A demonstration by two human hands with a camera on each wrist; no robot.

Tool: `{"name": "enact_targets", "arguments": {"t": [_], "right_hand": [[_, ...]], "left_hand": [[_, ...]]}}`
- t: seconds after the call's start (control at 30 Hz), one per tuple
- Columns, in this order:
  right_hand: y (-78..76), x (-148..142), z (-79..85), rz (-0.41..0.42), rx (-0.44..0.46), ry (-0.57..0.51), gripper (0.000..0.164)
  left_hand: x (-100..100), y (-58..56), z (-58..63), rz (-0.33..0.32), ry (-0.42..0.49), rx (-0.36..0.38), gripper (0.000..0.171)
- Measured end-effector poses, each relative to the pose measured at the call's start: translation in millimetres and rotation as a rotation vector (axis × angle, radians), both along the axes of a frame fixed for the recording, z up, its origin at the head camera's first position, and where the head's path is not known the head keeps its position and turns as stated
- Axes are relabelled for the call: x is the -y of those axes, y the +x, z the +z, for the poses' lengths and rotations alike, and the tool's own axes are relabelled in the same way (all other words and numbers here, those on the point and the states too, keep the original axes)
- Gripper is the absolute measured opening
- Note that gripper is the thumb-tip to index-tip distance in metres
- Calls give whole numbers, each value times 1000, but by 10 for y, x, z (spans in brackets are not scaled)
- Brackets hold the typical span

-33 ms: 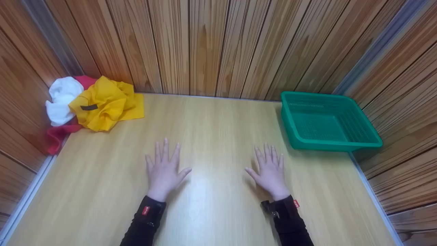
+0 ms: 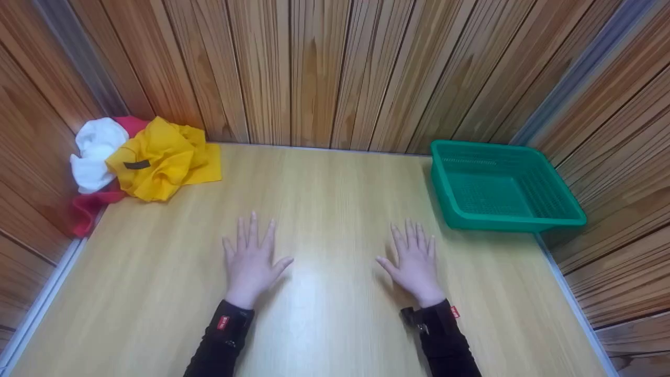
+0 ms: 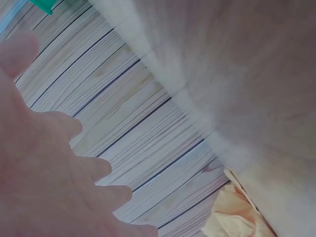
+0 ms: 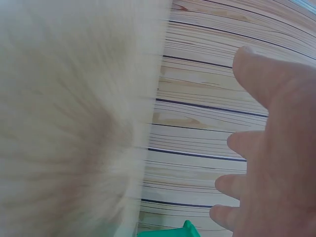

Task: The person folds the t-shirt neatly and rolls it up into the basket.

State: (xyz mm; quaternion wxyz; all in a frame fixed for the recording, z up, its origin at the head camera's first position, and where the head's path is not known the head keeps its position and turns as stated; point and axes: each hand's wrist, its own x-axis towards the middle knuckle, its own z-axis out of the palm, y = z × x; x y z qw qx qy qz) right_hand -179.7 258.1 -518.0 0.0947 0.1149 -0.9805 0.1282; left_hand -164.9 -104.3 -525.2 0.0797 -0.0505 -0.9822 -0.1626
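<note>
Palm down over the pale wooden table [image 2: 324,220], my left hand [image 2: 252,269] has its fingers straight and spread, holding nothing. My right hand [image 2: 415,269] lies the same way farther right, thumb pointing inward, also without anything in it. At the far left corner is a crumpled yellow cloth [image 2: 162,157] with a small dark label. Beside it are a bunched white cloth [image 2: 97,152] and a red cloth [image 2: 86,209], partly hidden under the others. A green plastic basket [image 2: 502,222] stands at the back right, beyond my right hand.
Wood-panelled walls [image 2: 314,73] enclose the table at the back and on both sides. Pale trim runs along the table's edges. The basket sits close to the right wall, and the cloths lie against the left corner.
</note>
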Motion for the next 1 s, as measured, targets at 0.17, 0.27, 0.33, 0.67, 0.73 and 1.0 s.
{"name": "enact_targets", "arguments": {"t": [0.17,0.27,0.33,0.67,0.73,1.0], "right_hand": [[10,-31,53,-4,-37,-23,86],[28,-47,95,-7,-50,-44,86],[38,-51,105,-5,-55,-56,86],[43,-45,41,33,-34,-27,85],[41,-43,35,39,-36,-30,85],[31,-57,-10,36,-54,-28,83]], "left_hand": [[149,-26,55,21,34,8,87],[328,-75,99,42,61,15,86],[474,-121,117,57,71,32,87],[1422,-535,176,198,190,283,95],[1571,-640,157,218,201,296,91],[1784,-826,-42,245,190,260,74]]}}
